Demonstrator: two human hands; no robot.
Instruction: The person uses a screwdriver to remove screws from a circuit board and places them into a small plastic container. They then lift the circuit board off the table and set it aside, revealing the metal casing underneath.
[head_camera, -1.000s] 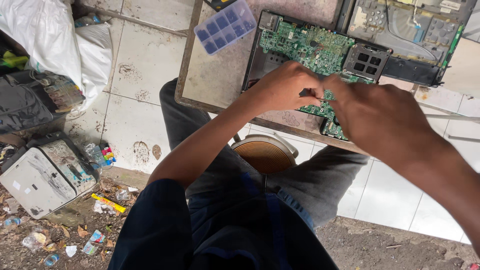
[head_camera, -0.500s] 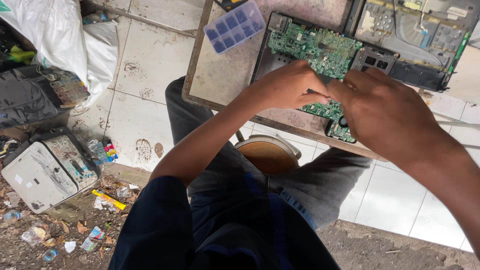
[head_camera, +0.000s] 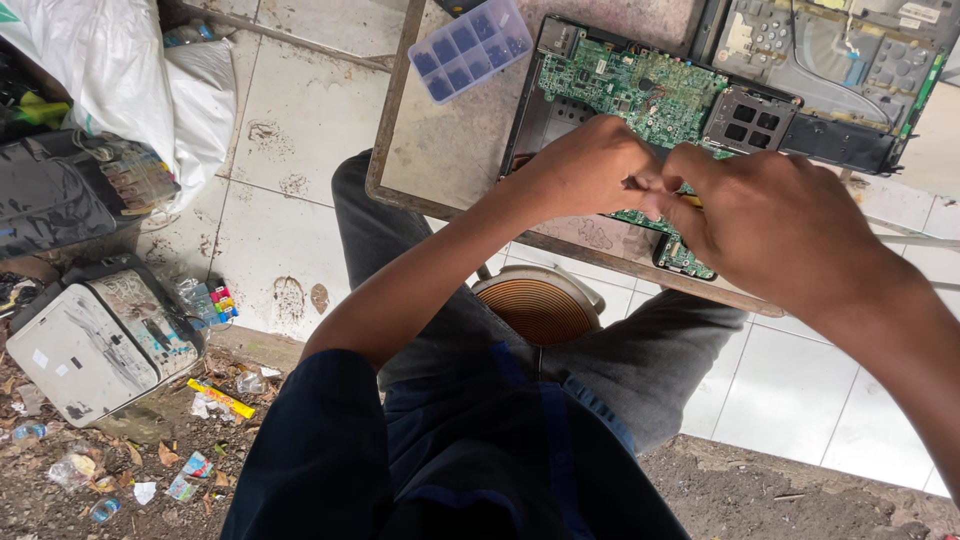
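Counter: the worn grey-brown counter carries all your work; its near edge is just above your knees.
Opened laptop shell: the dark plastic laptop base lies open at the far right of the counter, its inner metal frame and cables bare. The cover is already off.
Green circuit board: the large green board sits in the black tray, under and just beyond your hands. It looks still in its seat, so in my judgement the lifting out is not done.
Left hand: closed in a loose fist on the near edge of the board; what the fingers pinch I cannot tell.
Right hand: closed around a thin tool with a yellow part, the tip meeting your left hand.
Clear plastic parts box: many small compartments, beside the board at the left, ready for small parts.
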